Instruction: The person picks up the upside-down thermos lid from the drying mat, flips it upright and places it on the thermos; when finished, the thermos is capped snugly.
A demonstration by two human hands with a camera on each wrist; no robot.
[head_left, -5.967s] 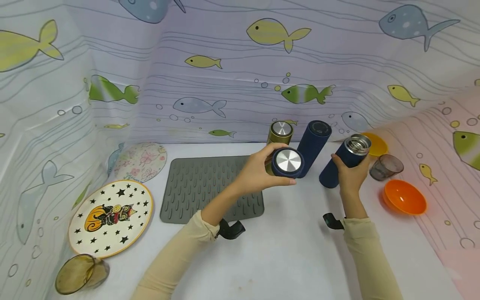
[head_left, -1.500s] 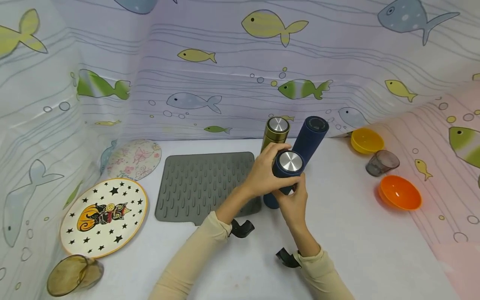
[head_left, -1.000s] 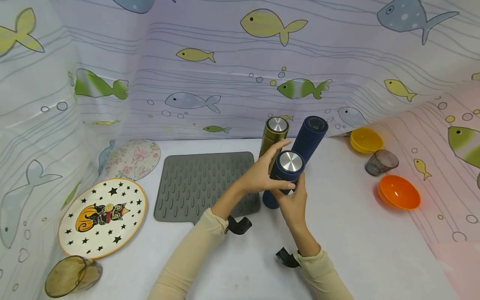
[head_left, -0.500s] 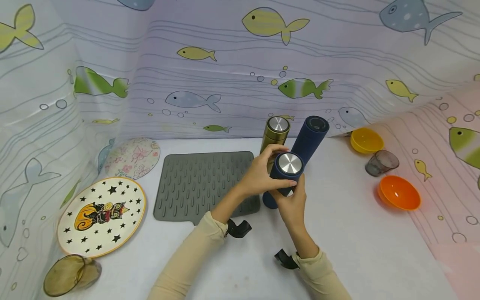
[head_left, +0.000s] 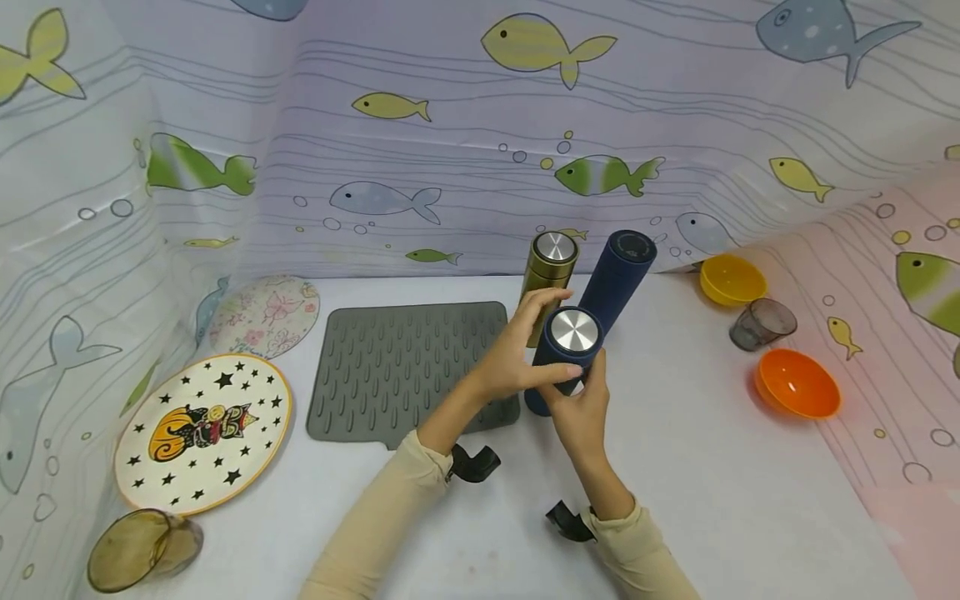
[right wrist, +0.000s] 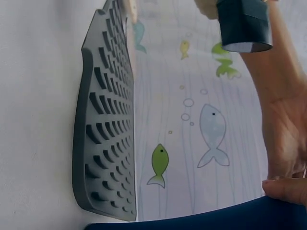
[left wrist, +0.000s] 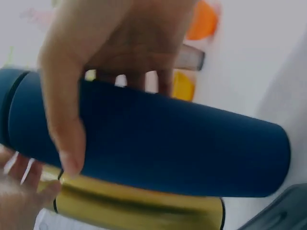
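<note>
A dark blue flask (head_left: 537,402) with a silver-topped lid (head_left: 575,330) stands tilted at the grey mat's right edge. My left hand (head_left: 534,350) grips the lid, thumb in front and fingers behind. From the near side my right hand (head_left: 582,410) holds the flask's body just under the lid. In the left wrist view the blue flask (left wrist: 168,143) lies across the frame under my thumb (left wrist: 67,129), with the gold flask (left wrist: 144,206) beside it. In the right wrist view only a strip of the flask (right wrist: 216,218) and my thumb (right wrist: 288,189) show.
A gold flask (head_left: 551,260) and a second dark blue flask (head_left: 619,268) stand just behind. The grey ribbed mat (head_left: 408,367) lies to the left, with two plates (head_left: 202,429) and an amber glass (head_left: 142,560) beyond. A yellow bowl (head_left: 731,279), grey cup (head_left: 761,323) and orange bowl (head_left: 797,385) sit right.
Six seconds ago the lid was in my left hand, apart from the open flask at the right. The lid now sits on the flask, and my left fingers have shifted round it.
</note>
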